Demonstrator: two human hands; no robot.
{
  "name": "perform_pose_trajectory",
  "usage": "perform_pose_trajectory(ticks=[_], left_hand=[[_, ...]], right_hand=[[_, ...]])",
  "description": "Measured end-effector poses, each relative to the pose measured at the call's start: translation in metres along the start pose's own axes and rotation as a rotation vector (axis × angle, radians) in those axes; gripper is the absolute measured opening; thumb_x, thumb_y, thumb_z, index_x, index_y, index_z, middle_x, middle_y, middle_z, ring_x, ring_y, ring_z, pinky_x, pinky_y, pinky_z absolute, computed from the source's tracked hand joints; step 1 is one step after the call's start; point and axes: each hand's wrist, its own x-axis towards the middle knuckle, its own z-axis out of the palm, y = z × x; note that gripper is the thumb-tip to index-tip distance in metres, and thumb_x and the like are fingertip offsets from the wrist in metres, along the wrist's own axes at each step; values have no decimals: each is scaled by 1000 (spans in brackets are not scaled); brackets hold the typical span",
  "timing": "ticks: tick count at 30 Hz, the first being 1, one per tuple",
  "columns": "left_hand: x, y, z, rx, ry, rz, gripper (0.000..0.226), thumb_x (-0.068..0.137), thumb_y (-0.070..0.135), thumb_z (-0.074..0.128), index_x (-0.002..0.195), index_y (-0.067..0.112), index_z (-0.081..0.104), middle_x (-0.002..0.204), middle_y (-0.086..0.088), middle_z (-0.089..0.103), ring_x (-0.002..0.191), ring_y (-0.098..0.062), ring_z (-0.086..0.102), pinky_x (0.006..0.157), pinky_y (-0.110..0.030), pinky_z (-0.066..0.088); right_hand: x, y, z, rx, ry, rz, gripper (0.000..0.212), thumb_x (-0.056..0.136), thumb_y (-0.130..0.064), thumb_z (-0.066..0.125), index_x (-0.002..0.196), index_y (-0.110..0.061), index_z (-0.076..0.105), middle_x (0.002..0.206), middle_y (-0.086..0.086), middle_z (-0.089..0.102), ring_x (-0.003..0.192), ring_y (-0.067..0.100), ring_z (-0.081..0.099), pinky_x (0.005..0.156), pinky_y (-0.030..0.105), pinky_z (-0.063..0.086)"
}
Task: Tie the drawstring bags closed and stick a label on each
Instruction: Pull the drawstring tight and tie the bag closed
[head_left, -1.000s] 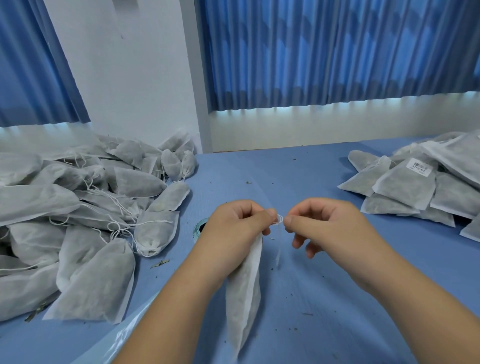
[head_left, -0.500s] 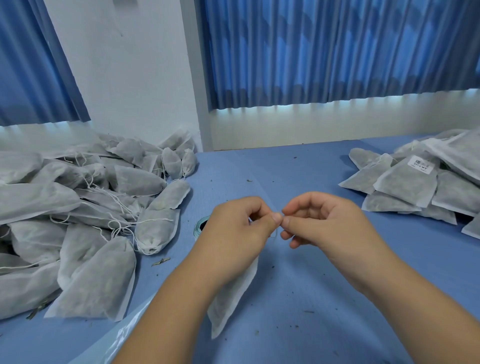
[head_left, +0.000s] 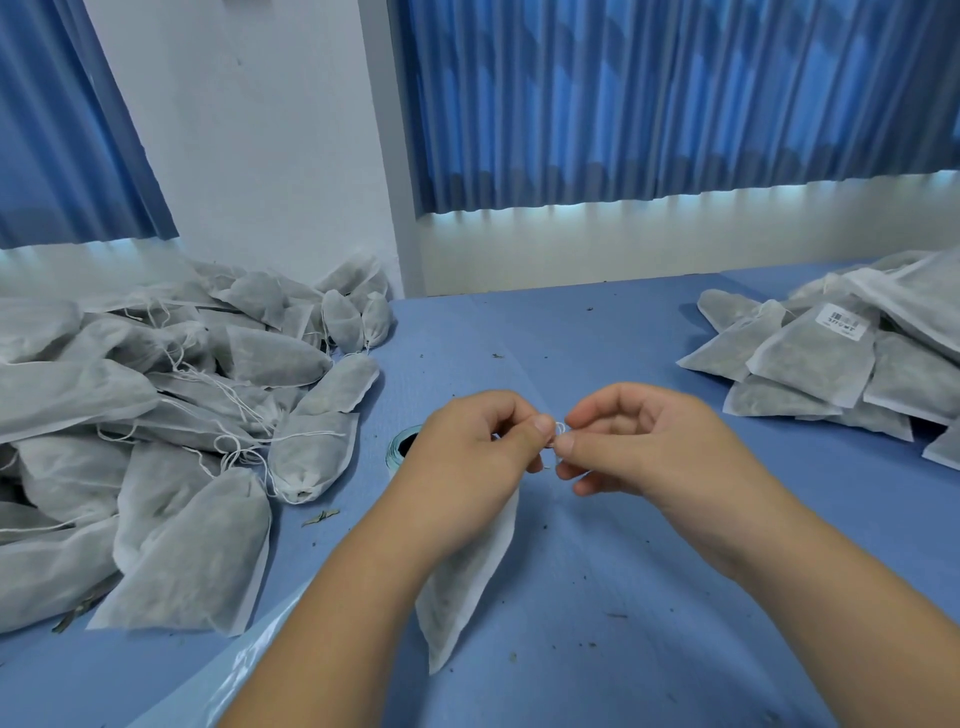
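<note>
The drawstring bag (head_left: 467, 587) dangles by its neck just above the blue table (head_left: 623, 338), with the left hand (head_left: 467, 457) curled round the gathered top. A thin white drawstring (head_left: 560, 429) loops up between the thumbs, and the right hand (head_left: 649, 441) pinches it right beside the left. It looks like a light, limp non-woven pouch with soft fill, best held at the neck rather than by the floppy body. The cord looks fine and slippery, so fingertip pinches suit it. Untied bags (head_left: 156, 415) are heaped on the left. A label roll (head_left: 402, 447) peeks out behind the left hand. Labelled bags (head_left: 810, 364) are stacked well apart on the right.
</note>
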Motion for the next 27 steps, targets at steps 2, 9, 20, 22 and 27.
perform_pose_trajectory(ticks=[2,9,20,22,27], left_hand=[[-1,1,1,-1,-12,8,24,94,25,60,71,25,66,61,16,63,55,7,50,53,-6,34],[0,-1,1,22,-14,3,24,92,28,64,68,26,65,61,18,64,54,7,49,53,-6,35],[-1,-7,7,290,60,119,20,92,33,64,72,27,64,68,7,65,60,-4,52,63,-35,52],[-1,-7,8,319,82,133,17,92,33,63,77,26,68,71,8,66,68,-6,57,67,-37,52],[-3,-4,9,257,121,120,15,90,30,66,76,29,71,69,11,66,65,-2,56,59,-20,44]], right_hand=[[0,0,1,22,10,-17,18,75,-6,77,89,-5,65,73,11,71,65,18,70,58,22,55],[0,2,2,-15,46,-19,10,78,1,73,85,-5,68,66,8,70,60,14,67,57,19,54],[1,5,2,-290,83,18,16,82,-9,67,70,-17,74,67,6,71,60,13,68,67,32,58],[2,5,2,-290,84,31,16,82,-9,66,70,-17,74,64,2,69,59,12,68,66,30,57],[0,4,1,-222,69,44,14,82,-7,67,72,-14,74,62,-2,68,58,7,66,54,17,51]])
